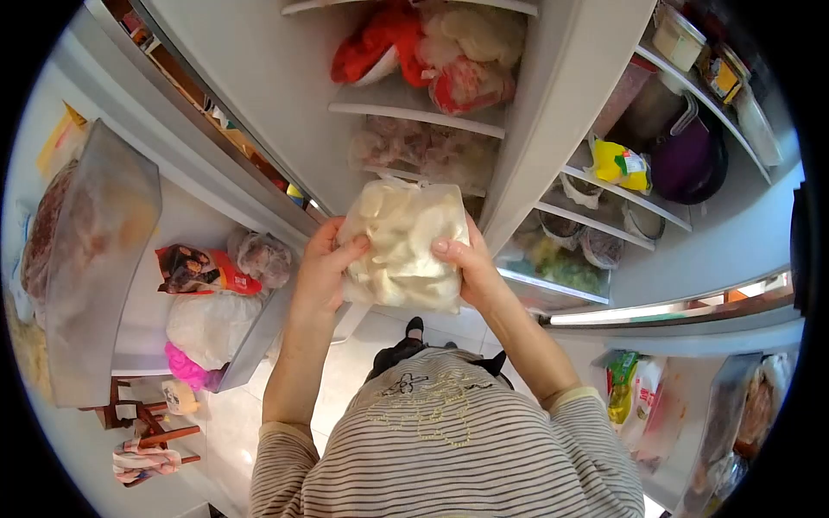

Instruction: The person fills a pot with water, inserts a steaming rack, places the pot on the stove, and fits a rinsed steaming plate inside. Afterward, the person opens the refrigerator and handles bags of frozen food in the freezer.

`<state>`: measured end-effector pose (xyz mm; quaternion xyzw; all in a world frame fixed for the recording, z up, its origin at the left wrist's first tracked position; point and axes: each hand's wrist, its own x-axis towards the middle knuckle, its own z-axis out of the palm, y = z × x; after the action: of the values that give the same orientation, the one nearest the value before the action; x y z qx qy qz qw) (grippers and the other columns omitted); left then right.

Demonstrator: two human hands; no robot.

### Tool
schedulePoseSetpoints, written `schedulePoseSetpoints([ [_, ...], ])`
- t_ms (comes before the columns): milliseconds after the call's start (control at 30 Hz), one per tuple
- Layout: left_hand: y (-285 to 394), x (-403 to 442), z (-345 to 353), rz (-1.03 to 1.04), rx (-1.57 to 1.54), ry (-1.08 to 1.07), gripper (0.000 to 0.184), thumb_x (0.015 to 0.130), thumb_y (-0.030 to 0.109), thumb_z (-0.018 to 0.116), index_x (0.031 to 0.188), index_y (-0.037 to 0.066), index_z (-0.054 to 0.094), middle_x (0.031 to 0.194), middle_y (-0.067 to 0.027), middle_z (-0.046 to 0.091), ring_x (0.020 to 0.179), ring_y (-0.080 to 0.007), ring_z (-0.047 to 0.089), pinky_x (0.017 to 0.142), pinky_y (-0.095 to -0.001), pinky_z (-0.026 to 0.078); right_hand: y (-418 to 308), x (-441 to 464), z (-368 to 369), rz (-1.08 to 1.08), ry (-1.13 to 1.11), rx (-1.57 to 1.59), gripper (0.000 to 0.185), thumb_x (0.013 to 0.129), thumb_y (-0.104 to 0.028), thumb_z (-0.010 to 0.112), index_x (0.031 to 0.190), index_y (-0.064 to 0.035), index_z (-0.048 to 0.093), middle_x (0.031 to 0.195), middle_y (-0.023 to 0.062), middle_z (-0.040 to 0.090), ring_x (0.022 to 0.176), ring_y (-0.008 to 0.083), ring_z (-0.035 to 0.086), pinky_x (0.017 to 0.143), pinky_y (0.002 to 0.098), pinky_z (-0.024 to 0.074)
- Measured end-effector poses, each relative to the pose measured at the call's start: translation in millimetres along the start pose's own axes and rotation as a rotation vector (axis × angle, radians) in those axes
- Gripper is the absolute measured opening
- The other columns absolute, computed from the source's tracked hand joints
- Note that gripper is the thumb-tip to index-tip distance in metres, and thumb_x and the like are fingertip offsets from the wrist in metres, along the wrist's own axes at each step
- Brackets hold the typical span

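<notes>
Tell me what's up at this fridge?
A person in a striped shirt stands at an open fridge, both doors wide. The left grip and right grip hold a translucent bag of pale pieces from either side, thumbs on its face. At this moment it is up in front of the shelves, not resting on one. A red bag sits on a shelf beyond; a yellow pack is on the right side. I can't tell what the pale pieces are.

Your left hand (326, 263) and right hand (475, 268) are level, apart, both gripping. Left thumb (352, 249) and right thumb (451, 249) lie uppermost, tips inward. Left forearm (295, 363) and right forearm (528, 341) reach forward, bare, converging.
</notes>
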<state>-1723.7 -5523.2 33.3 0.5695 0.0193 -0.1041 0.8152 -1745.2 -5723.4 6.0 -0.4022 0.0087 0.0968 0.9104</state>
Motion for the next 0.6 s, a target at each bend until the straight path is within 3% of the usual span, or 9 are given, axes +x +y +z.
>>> schedulePoseSetpoints([
  [133, -14.9, -3.7, -11.3, 0.018, -0.048, -0.013, 0.029, 0.077, 0.003, 0.064, 0.104, 0.000, 0.054, 0.097, -0.0058, 0.061, 0.087, -0.0141, 0.059, 0.078, -0.0268, 0.047, 7.0, -4.4, 0.4, -0.110, 0.009, -0.030, 0.076, 0.066, -0.014, 0.071, 0.130, 0.0002, 0.033, 0.115, 0.0132, 0.051, 0.104, 0.0207, 0.052, 0.090, 0.0330, 0.0431],
  [300, -16.4, -15.1, -13.5, -0.038, -0.082, -0.119, 0.054, 0.076, 0.010, 0.067, 0.123, -0.001, 0.043, 0.114, -0.0082, 0.055, 0.106, -0.0164, 0.052, 0.091, -0.0290, 0.041, 13.0, -7.9, -2.9, -0.179, 0.080, -0.010, 0.069, 0.065, -0.012, 0.071, 0.125, 0.0004, 0.038, 0.109, 0.0109, 0.055, 0.097, 0.0180, 0.056, 0.086, 0.0307, 0.0448],
  [433, -11.0, -19.7, -8.9, -0.052, -0.187, -0.249, 0.072, 0.074, 0.015, 0.069, 0.133, 0.000, 0.030, 0.124, -0.0093, 0.049, 0.116, -0.0176, 0.046, 0.098, -0.0300, 0.035, 8.5, -11.2, -0.9, -0.126, 0.082, -0.070, 0.069, 0.065, -0.013, 0.072, 0.124, 0.0009, 0.039, 0.108, 0.0113, 0.055, 0.096, 0.0172, 0.056, 0.085, 0.0303, 0.0455],
  [533, -26.2, -19.9, -7.4, -0.050, -0.001, -0.231, 0.075, 0.074, 0.018, 0.068, 0.134, 0.000, 0.027, 0.124, -0.0107, 0.049, 0.114, -0.0199, 0.048, 0.097, -0.0308, 0.037, 8.3, -11.8, -1.5, -0.064, 0.050, -0.189, 0.073, 0.066, -0.017, 0.074, 0.125, 0.0029, 0.038, 0.110, 0.0129, 0.055, 0.098, 0.0180, 0.056, 0.086, 0.0305, 0.0450],
  [600, -49.0, -20.6, -17.9, -0.169, -0.101, -0.223, 0.070, 0.076, 0.018, 0.066, 0.133, 0.000, 0.030, 0.124, -0.0112, 0.049, 0.114, -0.0213, 0.049, 0.096, -0.0331, 0.039, 3.3, -12.0, -0.2, 0.007, 0.036, -0.339, 0.076, 0.067, -0.022, 0.075, 0.127, 0.0046, 0.036, 0.113, 0.0151, 0.053, 0.101, 0.0200, 0.055, 0.088, 0.0310, 0.0440],
])
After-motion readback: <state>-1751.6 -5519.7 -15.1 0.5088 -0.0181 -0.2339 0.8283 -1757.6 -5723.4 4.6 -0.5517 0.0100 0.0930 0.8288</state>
